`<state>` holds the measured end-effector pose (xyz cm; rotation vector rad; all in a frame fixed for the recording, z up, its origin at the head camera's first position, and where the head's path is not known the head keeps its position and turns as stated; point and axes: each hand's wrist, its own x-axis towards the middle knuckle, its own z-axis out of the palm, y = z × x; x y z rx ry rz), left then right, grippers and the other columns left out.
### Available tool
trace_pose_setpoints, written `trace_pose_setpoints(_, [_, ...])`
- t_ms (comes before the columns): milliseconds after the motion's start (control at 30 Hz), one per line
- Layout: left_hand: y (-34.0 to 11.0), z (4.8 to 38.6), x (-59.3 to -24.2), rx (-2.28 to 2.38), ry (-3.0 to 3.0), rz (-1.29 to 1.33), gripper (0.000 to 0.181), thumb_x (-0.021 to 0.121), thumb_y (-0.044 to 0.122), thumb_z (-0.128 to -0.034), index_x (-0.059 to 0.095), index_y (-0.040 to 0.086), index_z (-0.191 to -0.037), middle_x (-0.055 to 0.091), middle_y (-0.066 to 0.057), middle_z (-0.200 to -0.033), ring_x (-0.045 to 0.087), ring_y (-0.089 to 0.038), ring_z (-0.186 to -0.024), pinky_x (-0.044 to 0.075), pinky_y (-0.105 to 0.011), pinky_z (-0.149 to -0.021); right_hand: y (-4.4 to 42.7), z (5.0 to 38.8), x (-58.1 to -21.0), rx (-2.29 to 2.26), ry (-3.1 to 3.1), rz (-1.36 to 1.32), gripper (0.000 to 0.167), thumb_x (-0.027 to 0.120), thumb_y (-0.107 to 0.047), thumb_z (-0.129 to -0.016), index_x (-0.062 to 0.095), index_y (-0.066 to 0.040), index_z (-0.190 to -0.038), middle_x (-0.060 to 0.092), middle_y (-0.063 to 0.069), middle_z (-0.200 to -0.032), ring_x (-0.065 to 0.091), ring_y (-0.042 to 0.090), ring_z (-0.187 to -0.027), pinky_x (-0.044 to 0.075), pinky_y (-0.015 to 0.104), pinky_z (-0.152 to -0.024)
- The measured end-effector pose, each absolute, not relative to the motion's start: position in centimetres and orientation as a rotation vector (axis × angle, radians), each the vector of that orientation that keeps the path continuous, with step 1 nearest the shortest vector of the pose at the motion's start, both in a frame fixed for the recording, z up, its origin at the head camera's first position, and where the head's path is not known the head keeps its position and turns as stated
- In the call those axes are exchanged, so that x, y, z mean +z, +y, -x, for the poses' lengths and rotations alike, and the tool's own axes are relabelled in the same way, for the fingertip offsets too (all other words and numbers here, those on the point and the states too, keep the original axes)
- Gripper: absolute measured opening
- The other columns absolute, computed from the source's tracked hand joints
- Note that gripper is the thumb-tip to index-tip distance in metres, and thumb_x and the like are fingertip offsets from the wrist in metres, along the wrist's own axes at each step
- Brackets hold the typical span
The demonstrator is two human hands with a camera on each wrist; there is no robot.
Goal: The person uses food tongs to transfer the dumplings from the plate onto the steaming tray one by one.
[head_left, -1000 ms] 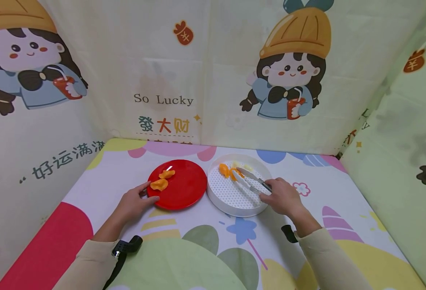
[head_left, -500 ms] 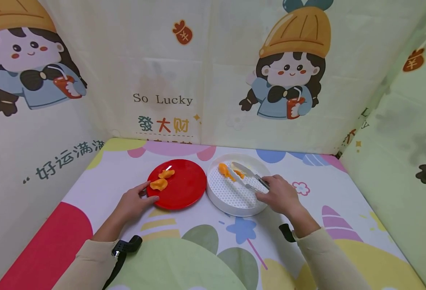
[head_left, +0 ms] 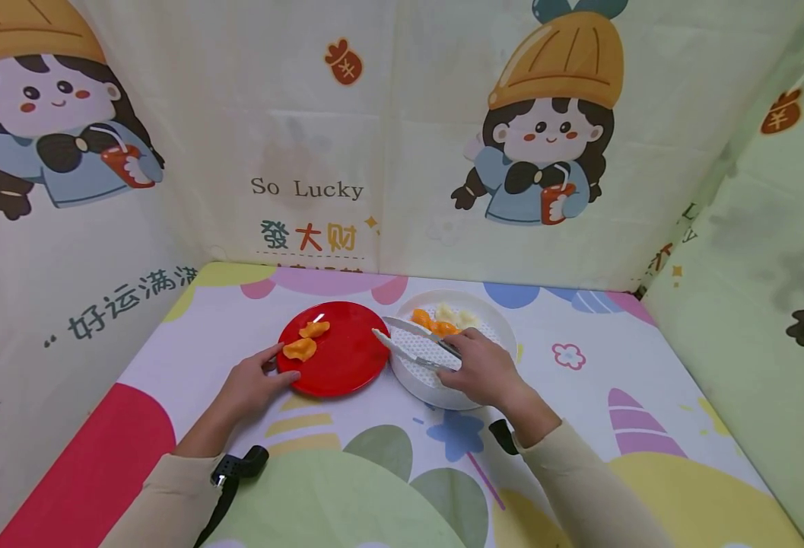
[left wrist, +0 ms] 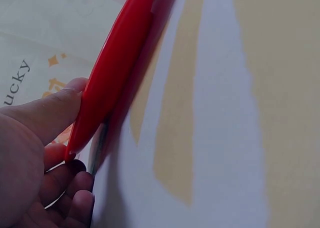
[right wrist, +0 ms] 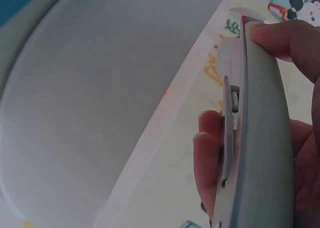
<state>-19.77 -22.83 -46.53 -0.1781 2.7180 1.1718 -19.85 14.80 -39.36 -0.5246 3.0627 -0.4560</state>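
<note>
My left hand (head_left: 254, 384) pinches the left rim of a red plate (head_left: 347, 361); in the left wrist view, the thumb lies on top and the fingers go under the rim. Two orange dumplings (head_left: 300, 349) rest on the plate's left half. With my right hand (head_left: 490, 373) I hold metal tongs (head_left: 421, 332), their arms spread and tips above the plate's right edge. No dumpling shows between the tips. Below that hand is a round white perforated tray (head_left: 436, 397) holding orange dumplings (head_left: 421, 317) and pale dumplings (head_left: 446, 312), partly covered by the hand.
Plate and tray stand side by side on a table with a colourful printed cloth (head_left: 292, 487). A cartoon-printed fabric wall (head_left: 415, 152) rises behind the table and on both sides. A black strap device (head_left: 240, 462) sits on the left wrist.
My right hand has carried the tongs left, from above the tray's dumplings to the plate's right edge. The pale dumplings show more fully. My left hand and the plate stay put.
</note>
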Motion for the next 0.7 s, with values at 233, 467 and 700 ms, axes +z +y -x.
trace_pose_setpoints(233, [-22.7,19.7,-46.6,1.181,2.703,0.203,0.089,0.079,0.035,-0.0859,0.033,0.004,-0.155,0.044,-0.030,-0.144,0.039,-0.047,-0.132,0.059,-0.045,-0.083,11.7,20.2,-39.1,-0.406,3.012,0.566,0.055,0.078,-0.036,-0.082,0.066,-0.013,-0.131,0.062,0.009,-0.121,0.057,0.023,-0.103,0.057,0.043,-0.082])
trace_pose_setpoints(467, [-22.8,19.6,-46.7,1.184,2.718,0.183,0.089,0.079,0.036,-0.0859,0.033,0.003,-0.155,0.043,-0.031,-0.143,0.038,-0.049,-0.131,0.059,-0.044,-0.080,9.2,20.7,-39.1,-0.403,2.963,0.619,0.059,0.083,-0.034,-0.079,0.066,-0.013,-0.131,0.061,0.007,-0.121,0.056,0.021,-0.107,0.059,0.039,-0.075])
trace_pose_setpoints(700, [-22.6,19.6,-46.7,1.186,2.713,0.207,0.088,0.078,0.035,-0.0865,0.033,0.004,-0.155,0.044,-0.030,-0.145,0.038,-0.047,-0.132,0.059,-0.045,-0.082,7.3,21.2,-39.2,-0.412,2.920,0.651,0.061,0.087,-0.031,-0.076,0.067,-0.012,-0.130,0.060,0.007,-0.117,0.055,0.019,-0.103,0.059,0.031,-0.069])
